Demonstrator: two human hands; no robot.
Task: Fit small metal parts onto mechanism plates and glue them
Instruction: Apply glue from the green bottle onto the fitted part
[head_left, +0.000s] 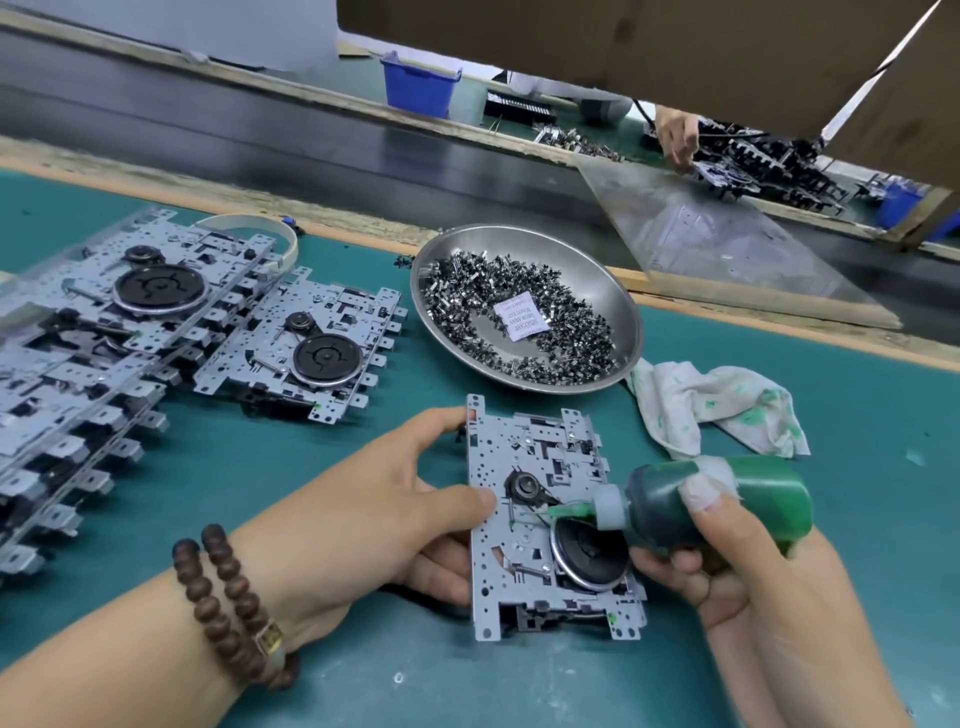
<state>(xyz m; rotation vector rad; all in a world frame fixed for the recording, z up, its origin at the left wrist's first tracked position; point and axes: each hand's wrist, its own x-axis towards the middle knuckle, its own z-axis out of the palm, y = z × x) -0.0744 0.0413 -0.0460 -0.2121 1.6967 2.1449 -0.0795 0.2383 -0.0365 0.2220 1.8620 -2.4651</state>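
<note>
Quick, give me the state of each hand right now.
Left hand: holding the plate by its left edge, thumb pressed on top.
Right hand: gripping the green glue bottle, nozzle at the plate.

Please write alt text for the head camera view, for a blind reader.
The left hand holds a mechanism plate while the right hand tips a green glue bottle onto it. Behind: a dish of small metal parts and a cloth.
</note>
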